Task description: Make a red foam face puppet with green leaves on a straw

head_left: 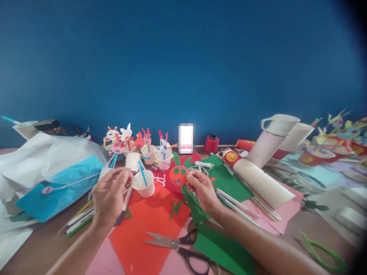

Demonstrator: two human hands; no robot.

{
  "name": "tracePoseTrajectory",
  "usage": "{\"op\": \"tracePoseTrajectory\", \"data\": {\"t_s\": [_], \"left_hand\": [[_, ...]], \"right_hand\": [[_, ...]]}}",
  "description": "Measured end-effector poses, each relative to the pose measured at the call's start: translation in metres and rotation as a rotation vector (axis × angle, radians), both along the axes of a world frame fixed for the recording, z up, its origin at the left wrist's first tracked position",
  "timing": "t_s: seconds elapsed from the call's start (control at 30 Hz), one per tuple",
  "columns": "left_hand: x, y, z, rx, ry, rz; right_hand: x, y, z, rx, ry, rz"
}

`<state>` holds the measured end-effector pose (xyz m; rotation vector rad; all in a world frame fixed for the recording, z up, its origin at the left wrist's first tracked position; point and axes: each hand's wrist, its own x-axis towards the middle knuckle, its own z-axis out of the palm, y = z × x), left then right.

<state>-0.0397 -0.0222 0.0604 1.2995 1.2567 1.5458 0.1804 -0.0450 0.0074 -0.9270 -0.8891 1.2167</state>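
My right hand [203, 191] pinches the edge of a round orange paper face [178, 175] with green eyes, a drawn mouth and green leaf-like ears. To the left, my left hand [111, 193] has its thumb and fingertips pressed together; whatever may be between them is too small to make out. Just beside those fingers stands a white paper cup [144, 188] with a blue strip [142, 173] sticking up from it. Below both hands, scissors [173, 243] with black handles lie slightly open on a red-orange paper sheet [143, 233].
Behind are cups with paper animal faces [146, 137]. A toppled stack of paper cups [263, 181], a pale jug [272, 133] and green paper [229, 183] are on the right. At left lie markers [82, 219], a blue sheet [61, 191] and a white plastic bag [48, 156].
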Motion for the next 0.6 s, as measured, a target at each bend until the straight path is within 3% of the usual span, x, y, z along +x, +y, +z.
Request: {"op": "tracePoseTrajectory", "data": {"t_s": [0.03, 0.13, 0.3, 0.6], "left_hand": [[-0.003, 0.005, 0.003, 0.059, -0.029, 0.042], [-0.008, 0.016, 0.005, 0.021, 0.016, 0.075], [-0.002, 0.027, -0.005, -0.146, 0.074, -0.065], [0.002, 0.046, -0.023, -0.105, 0.03, -0.096]], "right_hand": [[0.0, 0.0, 0.001, 0.006, 0.011, 0.003], [0.001, 0.0, 0.003, 0.016, 0.027, 0.01], [0.002, -0.001, 0.007, 0.016, 0.035, 0.016], [0.003, -0.001, 0.013, 0.018, 0.039, 0.01]]}}
